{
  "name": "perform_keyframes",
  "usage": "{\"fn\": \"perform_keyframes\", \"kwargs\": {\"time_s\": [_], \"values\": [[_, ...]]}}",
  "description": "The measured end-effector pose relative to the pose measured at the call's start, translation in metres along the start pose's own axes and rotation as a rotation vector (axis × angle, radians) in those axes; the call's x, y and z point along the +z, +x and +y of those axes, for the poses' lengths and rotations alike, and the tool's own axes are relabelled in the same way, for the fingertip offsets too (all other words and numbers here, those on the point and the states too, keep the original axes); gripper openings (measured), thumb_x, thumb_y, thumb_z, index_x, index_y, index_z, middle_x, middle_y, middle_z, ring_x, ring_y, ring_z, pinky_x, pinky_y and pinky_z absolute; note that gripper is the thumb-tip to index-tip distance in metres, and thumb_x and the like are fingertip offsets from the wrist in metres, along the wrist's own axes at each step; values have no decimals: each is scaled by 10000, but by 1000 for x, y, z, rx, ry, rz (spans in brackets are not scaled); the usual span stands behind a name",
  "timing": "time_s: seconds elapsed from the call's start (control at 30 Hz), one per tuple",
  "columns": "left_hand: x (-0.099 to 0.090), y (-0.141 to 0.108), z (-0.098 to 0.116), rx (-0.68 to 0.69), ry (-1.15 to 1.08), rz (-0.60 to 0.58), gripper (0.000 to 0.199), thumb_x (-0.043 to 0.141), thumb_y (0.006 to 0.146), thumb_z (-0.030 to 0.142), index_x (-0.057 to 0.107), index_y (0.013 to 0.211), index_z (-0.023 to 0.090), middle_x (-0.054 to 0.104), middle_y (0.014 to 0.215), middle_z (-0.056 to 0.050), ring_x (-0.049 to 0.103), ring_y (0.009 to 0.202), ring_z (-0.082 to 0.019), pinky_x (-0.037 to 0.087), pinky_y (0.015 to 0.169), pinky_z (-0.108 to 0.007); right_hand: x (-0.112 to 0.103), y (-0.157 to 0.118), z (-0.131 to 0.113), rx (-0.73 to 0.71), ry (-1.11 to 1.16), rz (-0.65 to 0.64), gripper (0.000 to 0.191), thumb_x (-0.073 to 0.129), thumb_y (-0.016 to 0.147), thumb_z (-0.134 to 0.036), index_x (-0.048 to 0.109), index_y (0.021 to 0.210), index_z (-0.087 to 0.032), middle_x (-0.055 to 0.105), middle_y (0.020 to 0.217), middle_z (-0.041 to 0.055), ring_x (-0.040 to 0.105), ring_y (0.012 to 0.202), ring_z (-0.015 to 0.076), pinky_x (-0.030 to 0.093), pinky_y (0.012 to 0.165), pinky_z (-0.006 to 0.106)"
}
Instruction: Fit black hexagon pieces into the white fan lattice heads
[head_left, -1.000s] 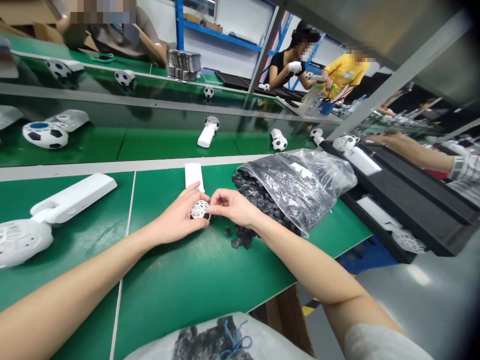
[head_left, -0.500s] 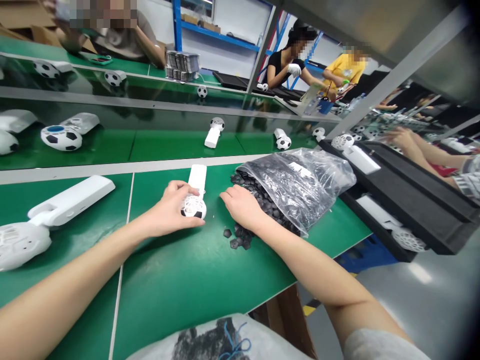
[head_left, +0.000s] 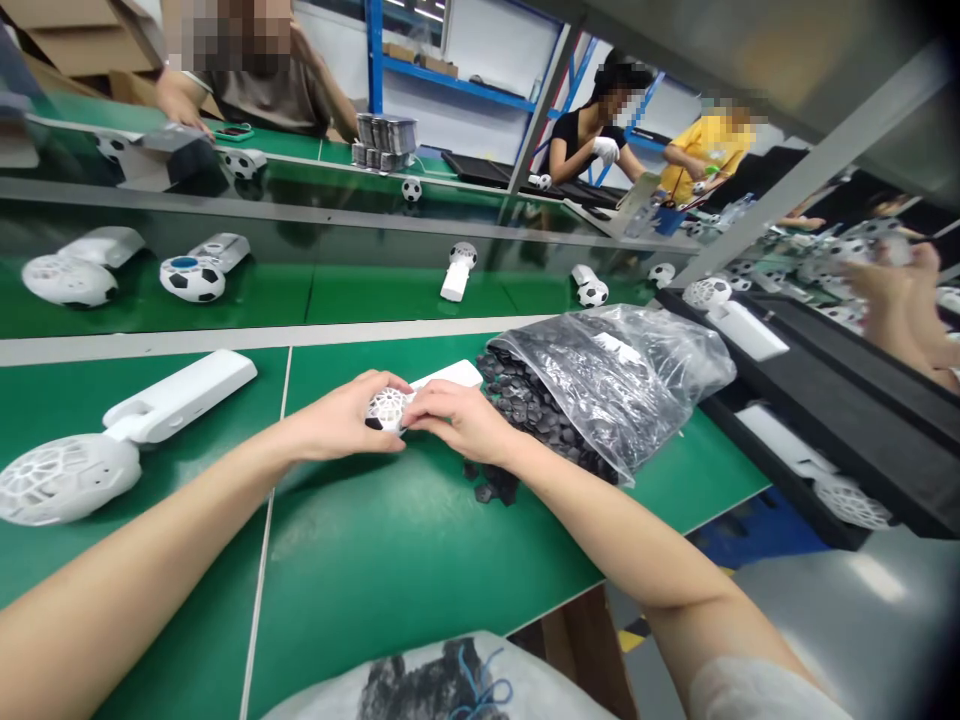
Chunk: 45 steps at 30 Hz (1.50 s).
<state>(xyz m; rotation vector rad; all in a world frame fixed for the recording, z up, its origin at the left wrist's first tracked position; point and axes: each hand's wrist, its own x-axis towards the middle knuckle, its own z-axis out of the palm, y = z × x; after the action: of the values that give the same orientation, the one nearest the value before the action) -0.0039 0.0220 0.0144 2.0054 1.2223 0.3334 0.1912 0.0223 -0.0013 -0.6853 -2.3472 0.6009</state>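
My left hand (head_left: 349,415) is wrapped round the ball-shaped head of a white device (head_left: 388,408), a white lattice with some black patches. The device's handle (head_left: 454,376) points away to the right. My right hand (head_left: 457,415) is pinched at the right side of the ball head; whatever its fingertips hold is hidden. Just beyond the right hand, a clear plastic bag (head_left: 637,370) lies open, with many small black pieces (head_left: 525,400) at its mouth and several loose on the green table (head_left: 390,560).
At the left lies another white device (head_left: 180,395). Football-patterned devices (head_left: 193,278) stand on the green conveyor (head_left: 360,290) behind a pale rail. Black trays (head_left: 840,400) with white devices are at the right. People sit across the line, and a person's hands show at far right.
My right hand has moved from the black pieces to the ball head. The device has turned, its handle swinging to the right. The view has shifted slightly, and conveyor devices appear further right.
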Motion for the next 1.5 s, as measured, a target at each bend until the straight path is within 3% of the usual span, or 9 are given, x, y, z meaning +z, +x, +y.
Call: {"fn": "perform_keyframes", "kwargs": {"time_s": [0.17, 0.4, 0.7, 0.87, 1.03, 1.13, 1.27, 1.37, 1.5], "values": [[13, 2, 3, 24, 17, 161, 392, 614, 643, 379, 516, 983, 210, 514, 958, -27, 524, 883, -219, 413, 768, -327, 5, 5, 8, 23, 56, -10, 35, 588, 801, -151, 605, 795, -180, 609, 780, 9, 553, 774, 128, 451, 742, 258], [15, 1, 3, 46, 8, 172, 369, 610, 639, 318, 518, 979, 205, 503, 943, -16, 510, 881, -210, 401, 767, -322, 5, 6, 21, 63, 99, 1, 142, 670, 743, -276, 577, 742, -168, 558, 727, -11, 517, 705, 114, 422, 672, 232], [18, 1, 2, 25, -22, 225, 337, 613, 646, 302, 527, 959, 214, 518, 942, -10, 521, 883, -212, 409, 776, -332, 1, 9, 21, 104, 79, -40, 135, 652, 761, -282, 587, 737, -166, 561, 742, -7, 520, 721, 111, 411, 690, 224], [27, -2, 0, 85, -34, 322, 301, 581, 636, 204, 534, 933, 206, 530, 934, -22, 523, 895, -212, 414, 801, -336, 5, 12, 23, 85, -23, -40, 217, 617, 785, -357, 576, 700, -162, 531, 674, -12, 485, 660, 113, 371, 620, 223], [34, -4, -1, 83, -69, 386, 318, 596, 606, 166, 547, 917, 207, 537, 929, -30, 535, 885, -210, 429, 787, -334, 3, 8, 13, 109, -170, -19, 220, 597, 799, -361, 556, 696, -171, 543, 697, 5, 497, 697, 141, 383, 641, 253], [22, 1, 2, 33, -77, 390, 352, 646, 566, 163, 560, 903, 213, 548, 909, -20, 553, 814, -198, 453, 718, -316, -14, -8, 0, 250, -242, -46, 119, 576, 816, -311, 563, 790, -196, 578, 811, 22, 537, 764, 153, 426, 675, 259], [-17, 36, -4, -34, -40, 478, 414, 692, 589, 211, 552, 979, 210, 560, 953, -28, 562, 822, -198, 466, 709, -311, -34, -38, -1, 467, -595, -39, 119, 566, 804, -281, 614, 891, -217, 596, 913, 69, 561, 864, 233, 461, 724, 342], [-47, 78, -18, -128, 7, 580, 418, 680, 678, 262, 525, 1057, 178, 547, 1054, -68, 553, 896, -205, 467, 764, -337, -33, -53, 11, 568, -729, -91, 205, 579, 777, -241, 639, 971, -221, 611, 912, 80, 596, 830, 250, 483, 679, 347], [-73, 118, -41, -252, 73, 645, 302, 523, 857, 324, 514, 1106, 154, 549, 1094, -77, 564, 915, -187, 487, 776, -380, -24, -57, 24, 565, -698, -111, 223, 488, 811, -152, 660, 927, -235, 624, 877, 57, 622, 787, 202, 483, 659, 292]]}}
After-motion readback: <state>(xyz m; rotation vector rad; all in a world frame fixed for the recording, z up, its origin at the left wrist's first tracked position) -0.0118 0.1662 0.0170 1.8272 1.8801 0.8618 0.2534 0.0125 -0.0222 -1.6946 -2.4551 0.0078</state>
